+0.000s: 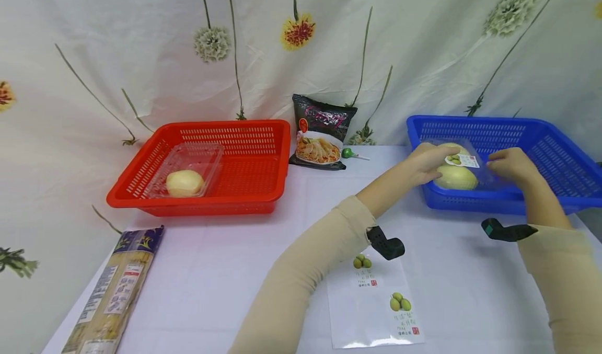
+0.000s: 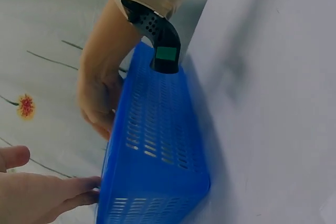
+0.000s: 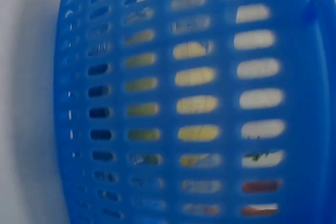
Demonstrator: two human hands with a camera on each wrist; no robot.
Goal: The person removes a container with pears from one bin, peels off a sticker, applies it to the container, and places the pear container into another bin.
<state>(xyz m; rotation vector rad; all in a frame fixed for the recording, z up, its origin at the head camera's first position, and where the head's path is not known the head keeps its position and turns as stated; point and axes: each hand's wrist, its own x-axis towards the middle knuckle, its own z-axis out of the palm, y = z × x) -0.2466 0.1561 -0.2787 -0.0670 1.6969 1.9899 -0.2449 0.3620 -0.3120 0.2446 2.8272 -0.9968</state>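
A flowered cloth [image 1: 263, 77] hangs behind a white table [image 1: 211, 291]. At far left the noodles [image 1: 113, 296] lie slanted, well clear of both hands. The red basket [image 1: 254, 207] holds a clear box [image 1: 199, 158] with a pale fruit [image 1: 185, 183]. Past it, the black packet [image 1: 324, 132] stands against the cloth with a lollipop [image 1: 349, 153] beside it; neither looks at risk.

A sticker sheet [image 1: 364, 320] lies in front, partly beneath the left sleeve [image 1: 315, 260]; a low sweep of that arm could drag or crease it.

The left hand [image 1: 430, 163], fingers nearly straight and thumb apart, touches the label [image 1: 465, 160] at its left end. The label sits over a second box [image 1: 485, 180] holding two pale fruits, at the left of the blue basket [image 1: 475, 201]. Uneven pressure there could wrinkle the label or set it crooked, and a sticky edge might catch a fingertip. Pressing hard could dent the thin plastic or tip the box.

The right hand [image 1: 514, 166] is apart from the left, curled by the box's right side; I cannot tell whether it grips anything. Should it bump the box, the label could shift.
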